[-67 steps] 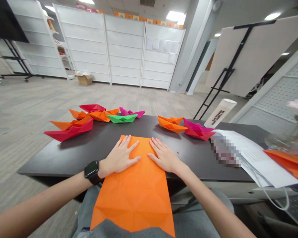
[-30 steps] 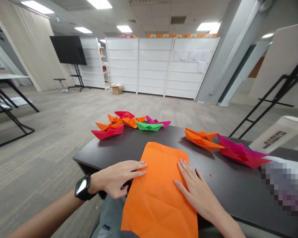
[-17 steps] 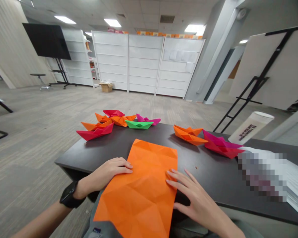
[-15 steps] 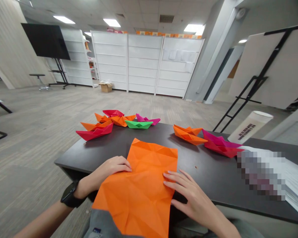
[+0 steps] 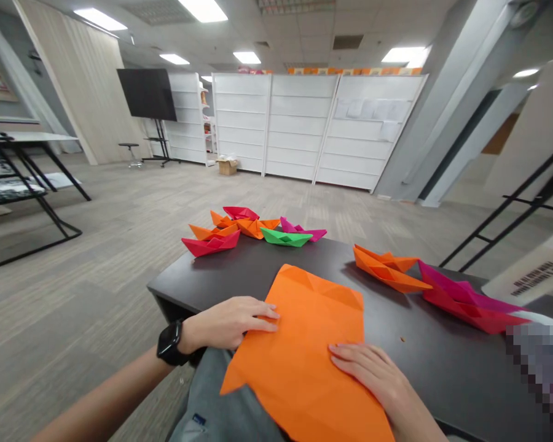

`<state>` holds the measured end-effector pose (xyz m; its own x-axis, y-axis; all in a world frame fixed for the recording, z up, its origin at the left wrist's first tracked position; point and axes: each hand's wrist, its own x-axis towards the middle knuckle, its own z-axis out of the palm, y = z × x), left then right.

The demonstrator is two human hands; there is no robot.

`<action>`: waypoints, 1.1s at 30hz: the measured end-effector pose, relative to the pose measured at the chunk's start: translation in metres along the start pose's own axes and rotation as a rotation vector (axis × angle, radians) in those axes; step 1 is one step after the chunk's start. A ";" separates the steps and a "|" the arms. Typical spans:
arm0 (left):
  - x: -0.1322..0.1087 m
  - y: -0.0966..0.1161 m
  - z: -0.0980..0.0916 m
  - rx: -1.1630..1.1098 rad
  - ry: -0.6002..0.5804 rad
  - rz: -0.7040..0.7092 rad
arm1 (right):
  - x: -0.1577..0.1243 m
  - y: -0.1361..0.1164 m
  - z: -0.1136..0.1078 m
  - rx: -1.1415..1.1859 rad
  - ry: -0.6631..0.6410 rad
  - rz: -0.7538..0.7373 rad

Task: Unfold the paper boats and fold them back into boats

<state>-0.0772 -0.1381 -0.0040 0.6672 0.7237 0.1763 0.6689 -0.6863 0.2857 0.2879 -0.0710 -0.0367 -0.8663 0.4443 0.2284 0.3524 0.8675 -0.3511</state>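
A creased orange paper sheet (image 5: 311,334) lies on the dark table (image 5: 239,273) and hangs over its near edge onto my lap. My left hand (image 5: 230,322), with a black watch on the wrist, lies flat with its fingertips on the sheet's left edge. My right hand (image 5: 378,380) rests flat on the sheet's right part, fingers stretched toward the left. Neither hand grips anything.
Several folded paper boats sit at the table's far edge: a red boat (image 5: 211,244), a green boat (image 5: 286,237), an orange boat (image 5: 389,276) and a magenta boat (image 5: 470,302). A black-legged table (image 5: 32,184) stands far left. White shelving lines the back wall.
My view has swung left. The right hand has slid back toward me on the sheet, and the left hand's fingers have straightened out on the sheet's left edge.
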 end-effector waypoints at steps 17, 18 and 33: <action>0.047 -0.020 0.040 -0.379 0.532 -0.641 | 0.042 0.004 0.011 0.312 0.544 0.686; 0.047 -0.020 0.042 -0.272 0.561 -0.621 | 0.042 0.002 0.011 0.233 0.530 0.659; 0.072 0.005 0.055 0.261 0.163 -0.256 | 0.047 -0.013 0.008 -0.145 0.413 0.561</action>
<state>-0.0076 -0.0931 -0.0421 0.4216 0.8611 0.2841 0.8814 -0.4628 0.0946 0.2394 -0.0629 -0.0284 -0.3458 0.8560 0.3844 0.7739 0.4918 -0.3990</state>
